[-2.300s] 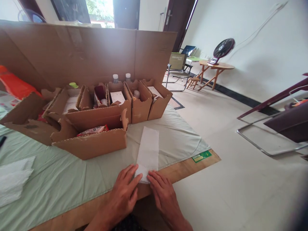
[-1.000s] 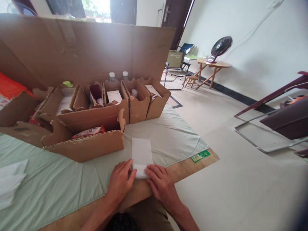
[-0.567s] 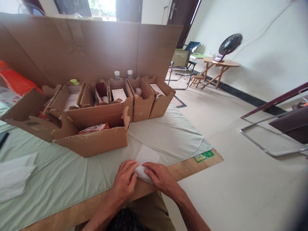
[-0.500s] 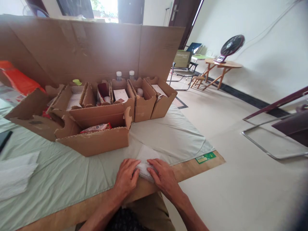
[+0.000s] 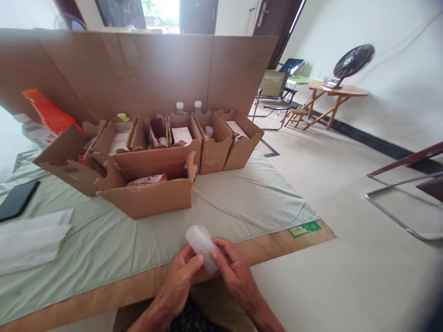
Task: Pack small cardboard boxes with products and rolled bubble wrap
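Observation:
A rolled-up piece of translucent white bubble wrap (image 5: 200, 237) is held over the table's front edge, its far end tilted up and to the left. Whatever may be inside the roll is hidden. My left hand (image 5: 183, 272) grips it from the left, thumb on top. From the right, my right hand (image 5: 230, 265) closes round it, thumb laid along the upper side. Beyond the hands stands a low cardboard box (image 5: 155, 198) with a red and white packet (image 5: 148, 180) in it. Flat sheets of white wrap (image 5: 34, 240) lie at the left.
Several cardboard bins (image 5: 212, 152) stand in a row before a tall cardboard panel (image 5: 166, 74). At the left are an orange bottle (image 5: 51, 110), a clear bottle (image 5: 34, 131) and a black phone (image 5: 19, 200). A pale green cloth (image 5: 114, 249) covers the wooden table.
The wrap lay on the table under both hands; now it is a roll lifted in them. Both hands have turned and closed round it. The view has shifted slightly left.

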`<control>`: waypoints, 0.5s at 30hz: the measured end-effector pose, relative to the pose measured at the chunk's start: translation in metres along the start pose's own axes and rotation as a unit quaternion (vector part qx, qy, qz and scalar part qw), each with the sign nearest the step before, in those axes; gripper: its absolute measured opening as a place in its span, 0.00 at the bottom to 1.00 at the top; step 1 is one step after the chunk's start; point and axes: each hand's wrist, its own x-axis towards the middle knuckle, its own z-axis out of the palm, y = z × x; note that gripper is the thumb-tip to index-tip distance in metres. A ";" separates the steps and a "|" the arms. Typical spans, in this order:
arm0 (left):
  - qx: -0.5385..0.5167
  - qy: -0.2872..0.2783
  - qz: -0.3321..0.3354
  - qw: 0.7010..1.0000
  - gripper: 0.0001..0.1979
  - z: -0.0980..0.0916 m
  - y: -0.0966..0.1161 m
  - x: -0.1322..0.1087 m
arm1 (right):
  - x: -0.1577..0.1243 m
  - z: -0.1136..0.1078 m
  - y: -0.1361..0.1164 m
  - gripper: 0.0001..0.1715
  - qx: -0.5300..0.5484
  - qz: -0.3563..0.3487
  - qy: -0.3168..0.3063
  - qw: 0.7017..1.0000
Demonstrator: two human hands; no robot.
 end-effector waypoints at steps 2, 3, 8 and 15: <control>-0.069 -0.005 -0.013 0.998 0.26 0.004 0.003 -0.003 | -0.009 0.002 -0.004 0.14 0.008 -0.011 0.014 1.000; -0.074 -0.001 -0.012 0.997 0.25 0.004 0.005 -0.004 | -0.012 0.000 -0.004 0.14 0.001 -0.017 0.036 0.999; 0.173 -0.047 0.030 0.983 0.18 -0.003 0.019 -0.011 | -0.011 -0.021 -0.005 0.41 0.095 0.040 -0.019 0.994; 0.414 -0.056 0.044 0.907 0.10 -0.023 0.004 -0.020 | -0.002 -0.016 -0.027 0.18 -0.001 0.096 -0.199 0.975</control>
